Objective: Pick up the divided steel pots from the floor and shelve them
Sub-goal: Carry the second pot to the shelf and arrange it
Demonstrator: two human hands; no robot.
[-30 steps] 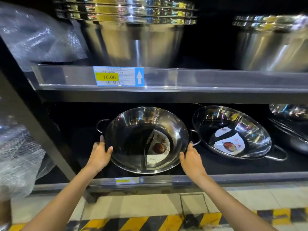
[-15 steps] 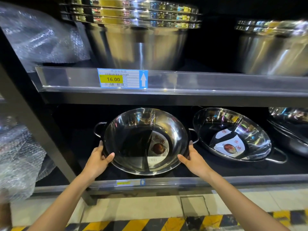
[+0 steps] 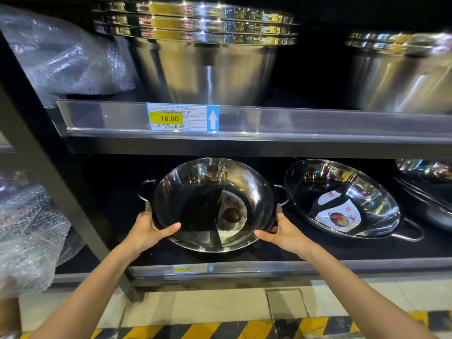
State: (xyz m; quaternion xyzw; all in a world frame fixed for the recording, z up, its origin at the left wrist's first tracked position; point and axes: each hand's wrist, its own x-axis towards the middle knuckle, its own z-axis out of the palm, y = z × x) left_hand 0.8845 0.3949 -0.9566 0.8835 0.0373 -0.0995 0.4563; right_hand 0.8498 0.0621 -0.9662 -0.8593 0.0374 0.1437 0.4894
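A divided steel pot (image 3: 247,189) with a centre partition and a paper label inside leans tilted toward me on the bottom shelf (image 3: 244,267). My left hand (image 3: 149,228) grips its left rim, thumb over the inner edge. On the opposite rim, my right hand (image 3: 281,231) holds it the same way. Both side handles show behind my fingers. A second divided pot (image 3: 342,199) with a label lies tilted just to the right on the same shelf.
Stacked steel basins (image 3: 208,57) and a further basin stack (image 3: 401,72) fill the upper shelf, above a 16.00 price tag (image 3: 182,117). Bubble-wrapped goods (image 3: 27,231) sit at left beside a black upright post. More pans (image 3: 425,182) at far right. Hazard-striped floor (image 3: 220,329) below.
Both hands have slid along the rim toward me and the thumbs now hook over the inner edge. The pot sits slightly more upright on the shelf.
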